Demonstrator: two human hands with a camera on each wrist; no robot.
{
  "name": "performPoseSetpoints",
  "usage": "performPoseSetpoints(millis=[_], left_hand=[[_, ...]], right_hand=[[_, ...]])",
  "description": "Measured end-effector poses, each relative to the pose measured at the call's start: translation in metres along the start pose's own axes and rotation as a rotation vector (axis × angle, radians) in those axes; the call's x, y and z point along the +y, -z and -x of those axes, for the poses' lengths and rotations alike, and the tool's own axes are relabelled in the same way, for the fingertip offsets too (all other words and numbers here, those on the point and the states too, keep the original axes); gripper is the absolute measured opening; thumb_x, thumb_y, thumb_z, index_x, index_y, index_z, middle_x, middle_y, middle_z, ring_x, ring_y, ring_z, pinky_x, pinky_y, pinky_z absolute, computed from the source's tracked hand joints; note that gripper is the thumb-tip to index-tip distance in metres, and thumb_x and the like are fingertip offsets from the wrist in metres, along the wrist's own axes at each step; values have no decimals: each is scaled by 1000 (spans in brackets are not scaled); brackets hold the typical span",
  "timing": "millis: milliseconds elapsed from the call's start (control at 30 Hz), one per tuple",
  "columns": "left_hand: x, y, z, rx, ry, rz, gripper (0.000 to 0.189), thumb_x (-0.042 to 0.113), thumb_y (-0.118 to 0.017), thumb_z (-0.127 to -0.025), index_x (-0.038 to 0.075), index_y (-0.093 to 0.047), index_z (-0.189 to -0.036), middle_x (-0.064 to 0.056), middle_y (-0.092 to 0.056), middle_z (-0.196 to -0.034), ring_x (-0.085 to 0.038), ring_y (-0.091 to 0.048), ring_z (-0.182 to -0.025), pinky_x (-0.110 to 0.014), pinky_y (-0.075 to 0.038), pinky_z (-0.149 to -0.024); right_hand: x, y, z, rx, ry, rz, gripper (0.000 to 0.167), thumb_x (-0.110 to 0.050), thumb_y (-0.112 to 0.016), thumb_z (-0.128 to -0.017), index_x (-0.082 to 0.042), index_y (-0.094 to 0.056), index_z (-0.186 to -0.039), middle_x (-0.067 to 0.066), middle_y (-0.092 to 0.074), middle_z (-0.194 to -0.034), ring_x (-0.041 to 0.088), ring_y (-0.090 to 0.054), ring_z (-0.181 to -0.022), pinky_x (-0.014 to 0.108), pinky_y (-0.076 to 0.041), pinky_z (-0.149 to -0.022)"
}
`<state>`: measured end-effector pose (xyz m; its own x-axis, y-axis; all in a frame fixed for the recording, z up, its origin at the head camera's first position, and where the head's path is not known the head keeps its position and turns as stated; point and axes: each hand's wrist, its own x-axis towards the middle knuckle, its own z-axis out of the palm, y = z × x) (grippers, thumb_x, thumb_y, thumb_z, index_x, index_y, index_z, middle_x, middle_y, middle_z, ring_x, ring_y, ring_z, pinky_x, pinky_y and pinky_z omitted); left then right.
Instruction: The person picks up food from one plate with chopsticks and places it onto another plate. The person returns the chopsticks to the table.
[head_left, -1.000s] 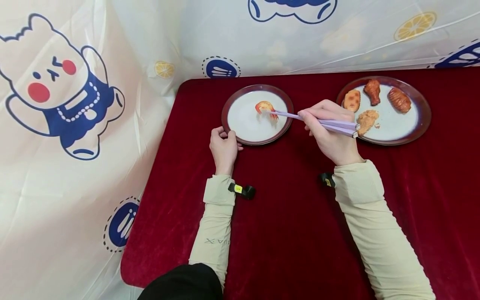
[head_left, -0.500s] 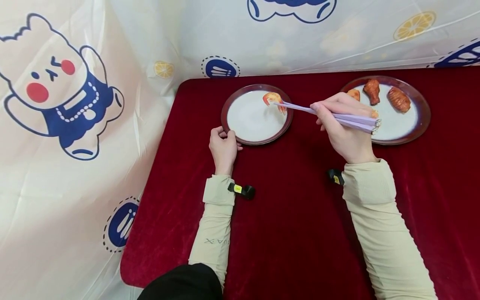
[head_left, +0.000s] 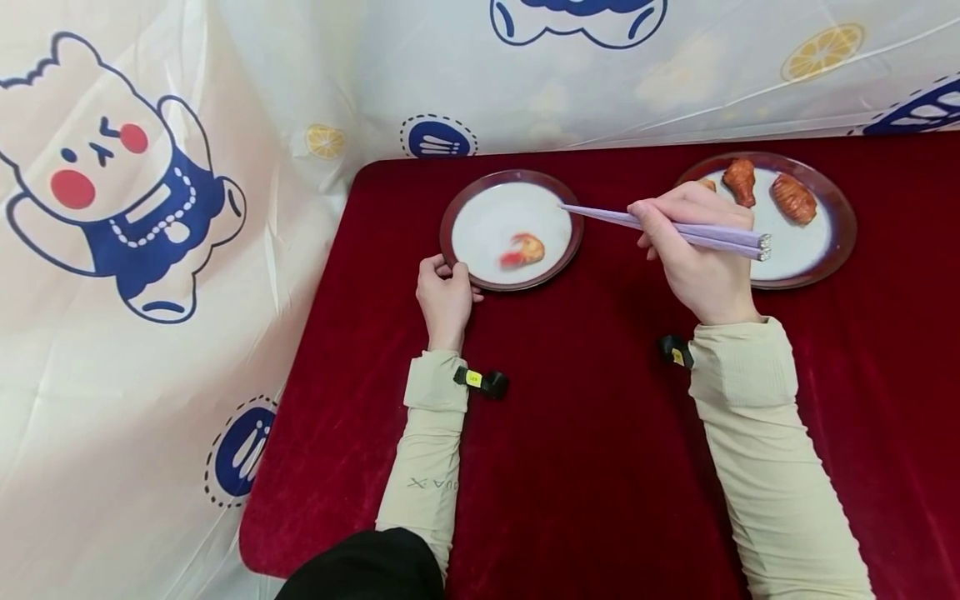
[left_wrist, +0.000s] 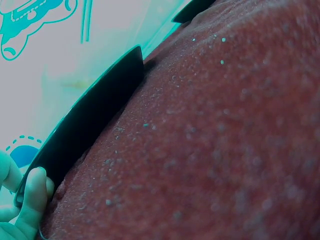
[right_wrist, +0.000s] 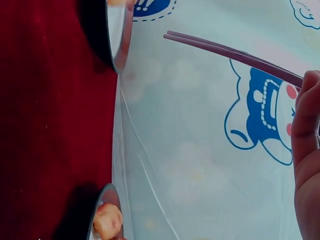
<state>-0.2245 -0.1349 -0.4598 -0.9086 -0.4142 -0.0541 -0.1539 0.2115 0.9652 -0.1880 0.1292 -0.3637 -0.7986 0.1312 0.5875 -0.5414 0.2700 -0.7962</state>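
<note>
My left hand (head_left: 445, 304) pinches the near-left rim of a white plate (head_left: 480, 237) with a brown rim, thumb on the edge; the left wrist view shows the thumb against the plate's dark side (left_wrist: 100, 110). A red-orange shrimp (head_left: 525, 250), blurred, is at the near part of that plate. My right hand (head_left: 701, 250) holds a pair of lilac chopsticks (head_left: 607, 217). Their tips sit close together over the plate's right rim, with nothing between them. In the right wrist view the chopsticks (right_wrist: 230, 54) are raised clear of both plates.
A second brown-rimmed plate (head_left: 843, 221) on the right carries a chicken drumstick (head_left: 740, 182) and a grilled wing-like piece (head_left: 793, 198); my right hand hides part of it. Dark red cloth (head_left: 570, 467) covers the table. A white printed curtain (head_left: 615, 100) hangs behind and at left.
The shrimp, earlier between the chopsticks, has left their tips and moved toward the plate's near side. The right hand has shifted right, and the chopsticks have closed together. My left hand stays put.
</note>
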Motion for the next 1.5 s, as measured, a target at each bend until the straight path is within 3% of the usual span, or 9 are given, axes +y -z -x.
performPoseSetpoints(millis=[200,433,767,967,1167,1300,1500], left_hand=[[-1,0,0,5,0,0,31,11,-49,-89,6,-52,-119,-8,-55,-98,-10,-58,-47,-27,-59,-50],[0,0,0,-2,5,8,31,11,-49,-89,5,-52,-119,-8,-54,-97,-11,-59,-47,-28,-59,-50],[0,1,0,-3,2,-2,31,11,-49,-89,6,-52,-120,-9,-55,-99,-11,-59,-47,-28,-59,-50],[-1,1,-1,-7,2,-9,32,12,-49,-89,5,-52,-121,-8,-55,-99,-11,-59,-47,-28,-59,-50],[-2,1,-1,-3,5,-5,32,11,-49,-89,5,-52,-120,-9,-54,-98,-11,-59,-47,-28,-59,-50],[-2,1,0,1,1,-7,32,11,-49,-88,4,-52,-119,-8,-54,-98,-11,-59,-47,-28,-59,-51],[-1,1,0,-1,-7,-4,32,11,-49,-88,5,-52,-119,-8,-55,-98,-11,-59,-46,-28,-59,-51]], right_hand=[[0,-2,1,-16,-47,17,13,-7,-69,-86,4,-75,-82,-10,-63,-64,5,-57,-50,13,-48,-48],[-1,-3,2,-37,-94,39,15,-7,-68,-87,6,-74,-84,-14,-61,-65,4,-56,-52,11,-49,-50],[-1,-21,8,-333,57,32,14,-1,-68,-85,-7,-72,-73,0,-61,-67,4,-52,-60,12,-43,-50],[3,-26,12,-405,65,23,9,-1,-68,-85,-6,-75,-81,-1,-61,-72,5,-48,-64,17,-36,-52],[8,-33,17,-442,33,-24,10,-2,-68,-86,-7,-76,-85,-1,-66,-78,6,-50,-69,16,-41,-56],[8,-39,20,-436,80,-38,10,1,-69,-84,-3,-77,-87,5,-67,-81,6,-51,-70,15,-42,-57],[1,-47,23,-304,87,12,7,-1,-71,-82,-1,-78,-85,6,-66,-74,5,-49,-62,14,-38,-50]])
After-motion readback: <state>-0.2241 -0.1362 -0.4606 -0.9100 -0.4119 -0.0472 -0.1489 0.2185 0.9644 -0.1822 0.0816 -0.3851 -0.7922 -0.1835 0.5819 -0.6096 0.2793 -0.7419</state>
